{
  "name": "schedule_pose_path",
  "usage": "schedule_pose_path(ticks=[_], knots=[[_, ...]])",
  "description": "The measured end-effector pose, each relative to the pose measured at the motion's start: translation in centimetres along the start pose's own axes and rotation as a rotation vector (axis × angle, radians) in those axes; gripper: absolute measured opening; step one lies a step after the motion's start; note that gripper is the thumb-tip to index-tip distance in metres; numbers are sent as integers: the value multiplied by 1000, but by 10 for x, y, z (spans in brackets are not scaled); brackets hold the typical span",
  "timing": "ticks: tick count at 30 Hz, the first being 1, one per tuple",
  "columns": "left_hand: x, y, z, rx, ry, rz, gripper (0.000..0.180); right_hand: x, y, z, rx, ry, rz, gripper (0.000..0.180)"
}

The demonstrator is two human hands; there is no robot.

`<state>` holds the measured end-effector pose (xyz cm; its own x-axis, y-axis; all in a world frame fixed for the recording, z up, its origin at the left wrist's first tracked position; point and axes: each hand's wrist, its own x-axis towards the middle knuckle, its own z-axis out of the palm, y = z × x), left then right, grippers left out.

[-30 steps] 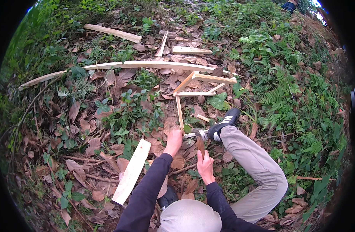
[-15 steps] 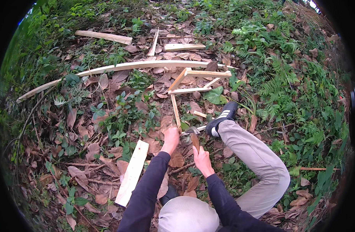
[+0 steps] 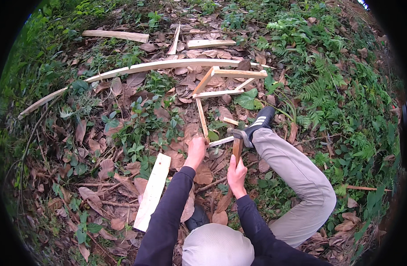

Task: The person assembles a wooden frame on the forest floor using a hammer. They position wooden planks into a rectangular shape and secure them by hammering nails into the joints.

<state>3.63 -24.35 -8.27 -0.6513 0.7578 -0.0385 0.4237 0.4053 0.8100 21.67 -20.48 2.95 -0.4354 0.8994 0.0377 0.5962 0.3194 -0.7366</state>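
Note:
My right hand [image 3: 236, 175] is closed around the wooden handle of a hammer [image 3: 236, 148]. The metal hammer head is raised to the right of my left hand, near my right shoe. My left hand [image 3: 197, 150] is closed at the near end of a thin wooden strip [image 3: 201, 117], where another pale strip [image 3: 222, 141] meets it at a corner. Its fingertips, and anything small between them, are hidden. Beyond it, several joined strips make an angular wooden frame [image 3: 239, 73]. A short wood offcut [image 3: 230, 120] lies beside the corner.
A wide pale board [image 3: 153, 193] lies left of my left forearm. A long curved-looking plank [image 3: 163, 64] crosses the ground farther out, with loose pieces [image 3: 116, 35] beyond it. Dry leaves, low plants and ferns [image 3: 318, 91] surround everything. My right shoe [image 3: 263, 119] rests near the strips.
The hammer has moved right, away from the corner by my left hand, and its head is lifted. My left hand stays at the strip's end. The whole view has shifted slightly.

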Motion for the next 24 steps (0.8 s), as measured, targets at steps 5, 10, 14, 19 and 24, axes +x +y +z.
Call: schedule_pose_path(ticks=[5, 10, 14, 19, 24], knots=[[-4, 6, 7, 13, 6, 52, 9, -12, 26, -1, -96, -111, -67, 40], [-8, -1, 3, -62, 18, 65, 10, -8, 0, -3, 13, 17, 24, 39], [-3, 10, 5, -54, 22, 76, 11, -9, 23, 3, -221, -218, 15, 40], [-7, -2, 6, -74, 4, 39, 13, 0, -1, -9, 24, 24, -34, 39], [-6, 3, 4, -53, 19, 67, 13, -15, 24, 1, -255, -237, -64, 40]])
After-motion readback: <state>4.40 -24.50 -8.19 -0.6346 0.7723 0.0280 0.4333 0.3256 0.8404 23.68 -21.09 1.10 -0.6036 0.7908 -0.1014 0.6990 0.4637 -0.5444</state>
